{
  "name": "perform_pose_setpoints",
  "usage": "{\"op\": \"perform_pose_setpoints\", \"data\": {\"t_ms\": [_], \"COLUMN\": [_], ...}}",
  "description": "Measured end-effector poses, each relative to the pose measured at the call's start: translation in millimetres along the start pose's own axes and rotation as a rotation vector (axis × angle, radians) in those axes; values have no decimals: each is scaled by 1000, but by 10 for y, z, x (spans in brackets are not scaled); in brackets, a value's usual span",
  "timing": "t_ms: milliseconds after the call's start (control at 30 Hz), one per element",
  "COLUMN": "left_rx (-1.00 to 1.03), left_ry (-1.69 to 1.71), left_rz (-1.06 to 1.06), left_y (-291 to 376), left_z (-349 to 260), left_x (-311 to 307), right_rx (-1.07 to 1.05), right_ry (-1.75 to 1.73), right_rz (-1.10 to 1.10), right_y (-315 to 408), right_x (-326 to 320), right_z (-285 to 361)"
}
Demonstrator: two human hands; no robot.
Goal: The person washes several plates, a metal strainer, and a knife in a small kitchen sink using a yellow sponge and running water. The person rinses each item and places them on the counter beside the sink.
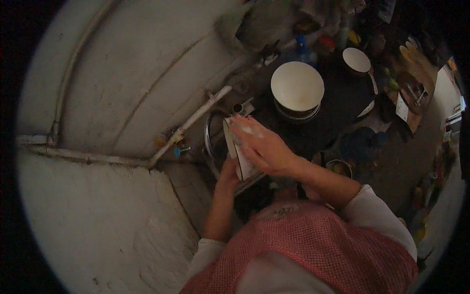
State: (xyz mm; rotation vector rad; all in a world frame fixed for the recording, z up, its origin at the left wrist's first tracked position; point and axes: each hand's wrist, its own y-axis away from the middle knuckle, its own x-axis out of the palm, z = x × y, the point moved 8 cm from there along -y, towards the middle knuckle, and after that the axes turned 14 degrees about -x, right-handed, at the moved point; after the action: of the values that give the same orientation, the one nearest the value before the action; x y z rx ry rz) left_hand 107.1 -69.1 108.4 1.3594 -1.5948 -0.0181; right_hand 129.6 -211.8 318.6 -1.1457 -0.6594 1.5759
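A white bowl with a dark line at its rim is tipped on its side between my hands. My left hand grips it from the lower left, its fingers mostly hidden by the bowl. Across the bowl's outer wall lies my right hand, fingertips close to the upper rim and white suds on its back. Whether anything is under that palm is hidden. Just beyond the bowl is the curved rim of a metal basin. To the right, a large white bowl rests on a stack of dishes.
A pale pipe runs along the wall, with a blue-handled valve below it. Behind the stack stands a blue bottle. Farther right are a small white dish and a brown board bearing utensils. A round container sits near my right forearm.
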Motion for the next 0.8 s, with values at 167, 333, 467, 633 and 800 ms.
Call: {"op": "perform_pose_setpoints", "data": {"t_ms": [167,333,467,633,800], "left_rx": [22,35,108,-6,121], "left_ry": [-169,-207,-91,-304,-259], "left_rz": [-123,-179,-188,-290,-274], "left_y": [156,79,129,227,253], "left_z": [-199,-179,-176,-220,-281], "left_x": [130,-94,-110,-10,53], "right_rx": [240,263,114,119,99], "right_ry": [-312,-258,-106,-153,-124], "right_rz": [305,395,204,283,233], "right_y": [-44,34,177,27,41], "right_x": [146,275,143,219,298], "right_z": [-461,-485,10,-228,-155]}}
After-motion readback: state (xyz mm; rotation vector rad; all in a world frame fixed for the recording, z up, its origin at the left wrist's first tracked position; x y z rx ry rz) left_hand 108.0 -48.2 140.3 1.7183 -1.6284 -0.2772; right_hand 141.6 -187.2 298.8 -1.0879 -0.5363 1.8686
